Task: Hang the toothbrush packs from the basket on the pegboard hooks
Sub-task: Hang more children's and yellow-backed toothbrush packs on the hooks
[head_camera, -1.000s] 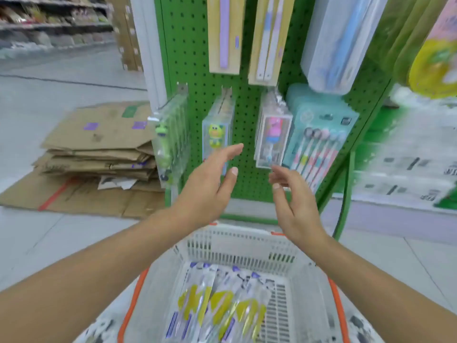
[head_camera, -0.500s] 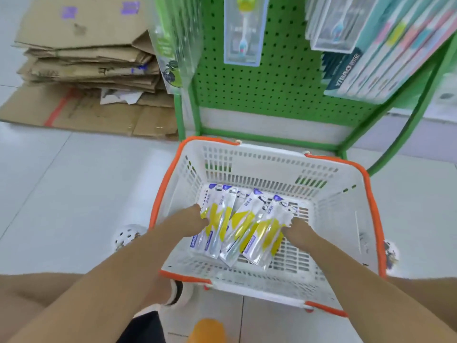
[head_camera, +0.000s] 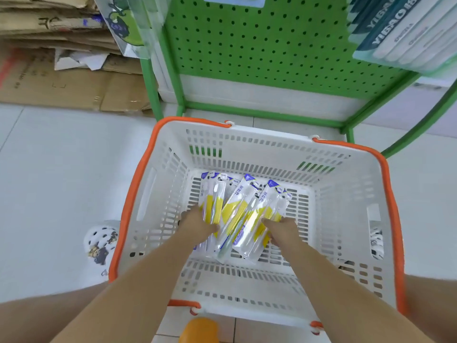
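Observation:
Several yellow, white and blue toothbrush packs (head_camera: 243, 214) lie fanned out on the bottom of a white basket (head_camera: 346, 199) with an orange rim. Both my arms reach down into it. My left hand (head_camera: 197, 225) rests on the left packs, fingers curled over them. My right hand (head_camera: 282, 229) presses on the lower right edge of the right packs. Whether either hand has closed on a pack is hidden by the hands themselves. The green pegboard (head_camera: 272, 38) stands just beyond the basket.
Other toothbrush packs (head_camera: 405, 33) hang at the pegboard's upper right and a cartoon pack (head_camera: 126, 23) at its left edge. Flattened cardboard (head_camera: 61, 70) is stacked on the floor to the left. A patterned white shoe (head_camera: 101, 246) sits left of the basket.
A second ago my hands were raised open in front of the pegboard. They dropped into the basket onto the packs, and my view tilted down and closer.

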